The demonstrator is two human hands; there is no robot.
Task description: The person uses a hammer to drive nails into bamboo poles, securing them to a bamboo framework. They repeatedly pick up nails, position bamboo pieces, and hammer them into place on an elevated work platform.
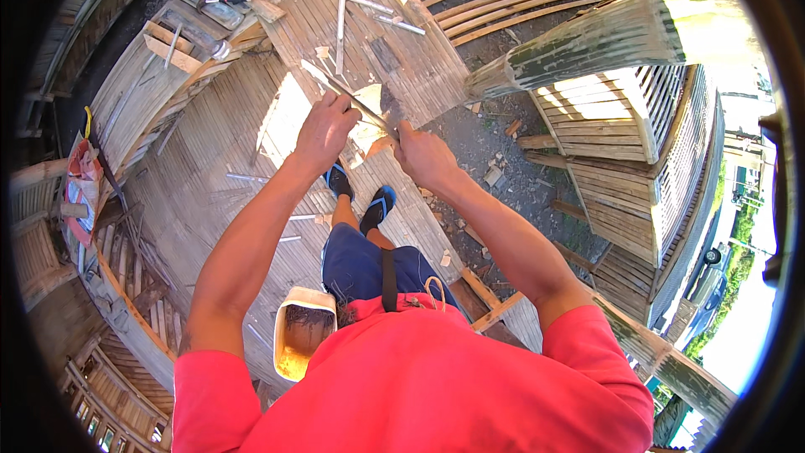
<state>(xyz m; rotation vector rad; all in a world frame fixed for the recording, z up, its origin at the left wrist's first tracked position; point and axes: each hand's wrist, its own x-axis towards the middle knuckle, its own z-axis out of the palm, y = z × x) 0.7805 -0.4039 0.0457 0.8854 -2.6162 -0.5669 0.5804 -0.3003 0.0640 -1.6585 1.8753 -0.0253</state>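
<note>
My right hand [423, 153] is closed round the near end of a long, narrow blade [360, 105], which looks like a bolo knife. The blade slants away to the far left, passing beside my left hand [325, 130]. My left hand is closed, and a pale wooden strip [313, 73] sticks out past its fingers. Its grip on the strip is partly hidden by the knuckles. Both hands are held out in front of me, above the slatted bamboo floor [197, 151]. At my waist hangs a cut-open, whitish container [285, 352] with dark, thin pieces inside, probably nails.
Pale metal-looking strips [340, 29] lie on the slatted platform ahead. A hammer [225, 0] rests on a bench at the far left. A thick post [587, 46] leans in at the right, near curved wooden strips [511, 4]. Wood chips [493, 174] litter the ground.
</note>
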